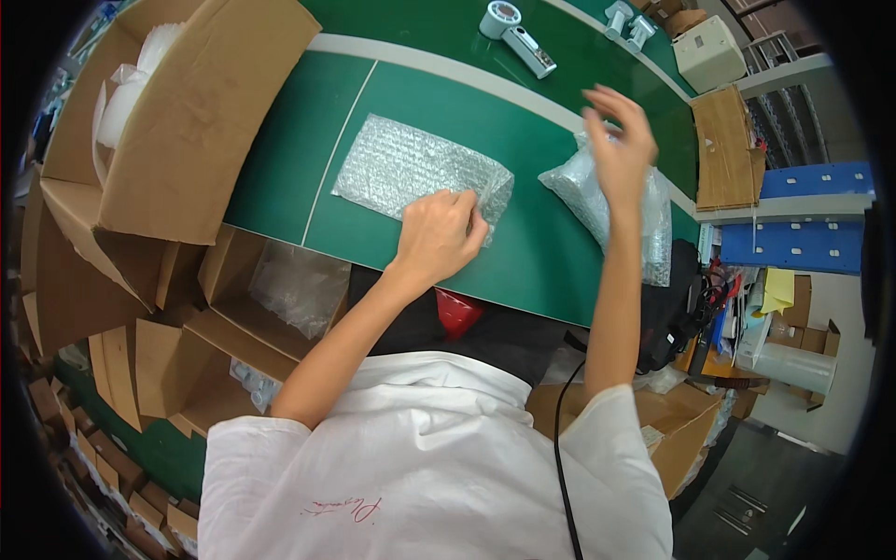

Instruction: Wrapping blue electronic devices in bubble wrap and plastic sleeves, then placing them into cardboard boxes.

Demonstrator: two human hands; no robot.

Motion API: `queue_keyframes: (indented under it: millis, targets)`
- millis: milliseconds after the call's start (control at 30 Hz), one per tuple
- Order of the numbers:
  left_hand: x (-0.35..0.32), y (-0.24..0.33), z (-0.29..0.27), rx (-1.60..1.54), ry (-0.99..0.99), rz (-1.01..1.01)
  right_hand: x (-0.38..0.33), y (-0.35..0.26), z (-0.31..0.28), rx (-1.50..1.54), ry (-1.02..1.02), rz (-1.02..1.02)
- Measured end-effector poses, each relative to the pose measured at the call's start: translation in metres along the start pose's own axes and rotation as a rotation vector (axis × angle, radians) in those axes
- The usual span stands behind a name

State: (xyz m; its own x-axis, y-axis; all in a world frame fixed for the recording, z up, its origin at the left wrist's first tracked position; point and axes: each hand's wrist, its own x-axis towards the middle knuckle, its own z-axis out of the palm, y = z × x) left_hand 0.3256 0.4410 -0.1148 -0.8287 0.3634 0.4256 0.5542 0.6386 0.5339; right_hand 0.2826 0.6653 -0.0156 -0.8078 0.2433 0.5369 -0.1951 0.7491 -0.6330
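A flat bubble-wrap bag (pixel 397 161) lies on the green tabletop (pixel 392 93) before me. My left hand (pixel 441 235) is closed, its fingers pinching the right end of this bag, where the film is bunched. Off to the right, my right hand (pixel 622 149) is raised with fingers apart and slightly blurred. It holds nothing that I can see. Below and behind it sits a fuller bubble-wrap package (pixel 583 191), partly hidden by my right hand and forearm; I cannot tell whether they touch.
A large cardboard box (pixel 196 140) with white wrapping inside stands at the left. Farther back lies a white handheld device (pixel 518 39) with a round head. More open boxes (pixel 233 308) are below the table edge. Blue panels (pixel 812 245) and a cardboard sheet (pixel 726 149) are at the right.
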Motion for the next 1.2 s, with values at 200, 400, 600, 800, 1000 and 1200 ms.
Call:
queue_keyframes:
  millis: [200, 400, 600, 800, 1000, 1200]
  targets:
    - [0.0, -0.009, 0.006, -0.157, 0.018, -0.018, 0.049, 0.1, 0.119, -0.791, -0.059, -0.207]
    - [-0.002, -0.012, 0.006, -0.265, 0.02, -0.071, 0.081, 0.097, 0.097, -0.086, -0.363, 0.321]
    - [-0.003, -0.004, 0.0, -0.262, -0.016, -0.114, 0.001, 0.024, 0.008, 0.821, -0.243, 0.534]
    - [0.004, 0.004, 0.002, -0.043, -0.008, 0.018, -0.139, -0.034, -0.035, 1.041, -0.181, 0.438]
    - [0.0, -0.003, -0.004, -0.06, -0.016, 0.071, -0.181, -0.065, -0.046, 0.446, -0.309, 0.188]
    - [-0.005, -0.011, -0.011, -0.365, -0.075, 0.086, -0.19, -0.056, -0.037, 0.078, -0.12, -0.046]
